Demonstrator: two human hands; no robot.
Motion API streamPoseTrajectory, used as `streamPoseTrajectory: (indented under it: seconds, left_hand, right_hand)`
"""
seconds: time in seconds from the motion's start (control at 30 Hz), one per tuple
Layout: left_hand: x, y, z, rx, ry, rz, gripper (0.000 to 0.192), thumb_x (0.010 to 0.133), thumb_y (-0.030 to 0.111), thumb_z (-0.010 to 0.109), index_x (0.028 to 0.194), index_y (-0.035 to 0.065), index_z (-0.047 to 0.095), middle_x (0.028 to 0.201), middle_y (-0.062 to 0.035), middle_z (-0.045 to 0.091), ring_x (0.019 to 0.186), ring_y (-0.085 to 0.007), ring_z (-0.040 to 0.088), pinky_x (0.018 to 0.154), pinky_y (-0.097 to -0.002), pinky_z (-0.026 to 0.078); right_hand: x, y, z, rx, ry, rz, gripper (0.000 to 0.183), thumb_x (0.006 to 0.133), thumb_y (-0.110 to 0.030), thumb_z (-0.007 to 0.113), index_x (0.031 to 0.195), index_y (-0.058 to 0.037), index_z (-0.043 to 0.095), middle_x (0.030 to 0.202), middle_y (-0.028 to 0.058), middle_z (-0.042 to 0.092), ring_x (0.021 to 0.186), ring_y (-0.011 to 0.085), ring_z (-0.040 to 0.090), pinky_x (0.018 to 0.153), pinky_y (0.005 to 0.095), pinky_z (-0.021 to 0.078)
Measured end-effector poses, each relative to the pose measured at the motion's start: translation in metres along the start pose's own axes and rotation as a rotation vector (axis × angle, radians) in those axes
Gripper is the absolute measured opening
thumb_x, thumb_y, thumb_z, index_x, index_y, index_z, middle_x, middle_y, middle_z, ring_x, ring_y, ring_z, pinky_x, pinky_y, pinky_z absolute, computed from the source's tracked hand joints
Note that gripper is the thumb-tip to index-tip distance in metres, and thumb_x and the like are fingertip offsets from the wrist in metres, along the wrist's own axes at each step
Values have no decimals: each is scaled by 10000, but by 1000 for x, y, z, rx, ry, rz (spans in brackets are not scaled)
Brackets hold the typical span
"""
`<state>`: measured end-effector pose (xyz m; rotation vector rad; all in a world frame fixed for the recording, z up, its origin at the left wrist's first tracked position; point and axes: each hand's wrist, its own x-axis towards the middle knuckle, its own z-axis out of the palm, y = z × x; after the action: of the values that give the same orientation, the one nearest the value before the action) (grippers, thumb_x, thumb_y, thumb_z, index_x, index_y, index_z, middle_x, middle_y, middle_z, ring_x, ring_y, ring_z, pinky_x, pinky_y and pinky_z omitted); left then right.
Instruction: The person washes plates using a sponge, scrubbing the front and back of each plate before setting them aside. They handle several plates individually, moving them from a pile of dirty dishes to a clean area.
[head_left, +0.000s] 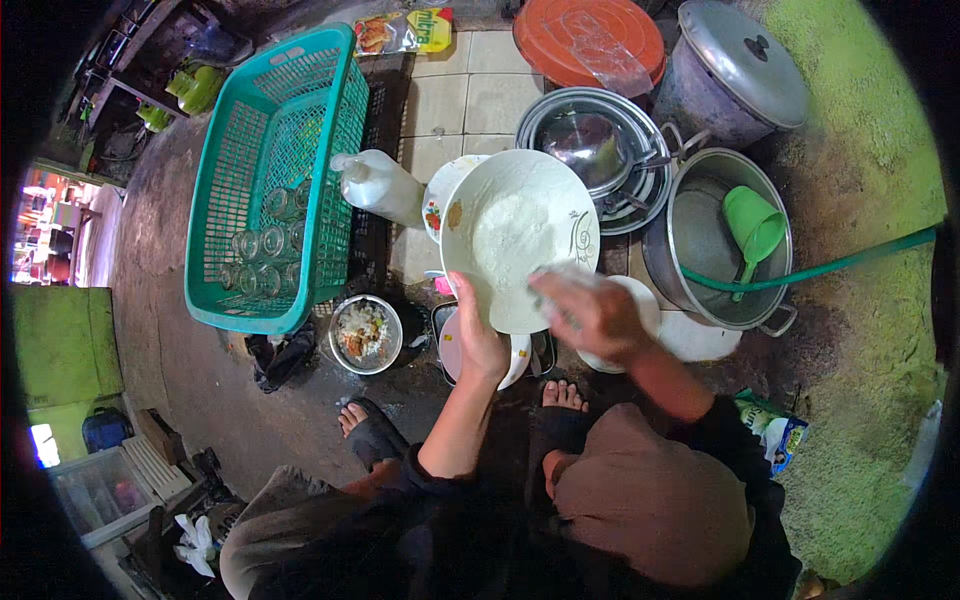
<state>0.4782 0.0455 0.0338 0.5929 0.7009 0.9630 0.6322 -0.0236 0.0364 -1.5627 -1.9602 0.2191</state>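
My left hand (480, 337) grips the lower left rim of a large white plate (525, 202) with a leaf-like pattern, tilted towards me and coated with whitish suds. Over its lower right part is my right hand (592, 311), blurred, closed on a pale scrubber (566, 279) against the plate. Behind the plate lies a smaller flowered plate (435, 196), with a white plastic bottle (382, 187) to its left. Below the held plate, more dishes stand in and about a dark tub (444, 319), partly hidden by my hands.
A turquoise basket (196, 247) holds several glass jars. Near it is a metal bowl (334, 352) of food scraps. Stacked metal basins (529, 124), a red lid (540, 37) and a lidded pot (694, 90) stand behind. On the right, a large pot (667, 247) holds a green dipper (750, 225) and hose (847, 264).
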Motion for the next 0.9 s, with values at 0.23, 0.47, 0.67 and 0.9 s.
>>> streamPoseTrajectory:
  seconds: [0.23,0.47,0.67,0.9]
  left_hand:
    - [-10,-4,8,46,-106,-173,692,988,573,313,1458,66,283,1416,-123,422,1283,-256,448,1065,-409,360]
    - [-12,-22,7,-37,-71,-210,724,981,592,300,1448,39,292,1423,-120,419,1284,-260,446,1073,-411,346]
    - [-14,-16,22,-27,-102,-137,716,979,600,290,1444,57,292,1394,-119,444,1279,-259,453,1081,-413,341]
    - [-2,-5,-8,48,-14,-60,678,994,567,286,1449,65,289,1394,-141,430,1265,-282,462,1054,-412,379]
  right_hand:
    - [54,44,-18,-454,23,-26,587,866,-157,576,1416,-47,400,1429,128,451,1340,324,400,1129,448,301]
    - [59,18,-5,-156,-104,-192,599,905,-246,560,1465,-236,346,1466,95,397,1386,338,315,1142,554,206]
    - [56,23,-22,-420,40,80,586,887,-183,590,1441,-206,400,1444,127,414,1355,383,346,1098,563,291]
    - [12,-33,0,114,-96,38,487,866,-168,609,1343,-126,523,1214,179,593,1123,363,583,921,442,506]
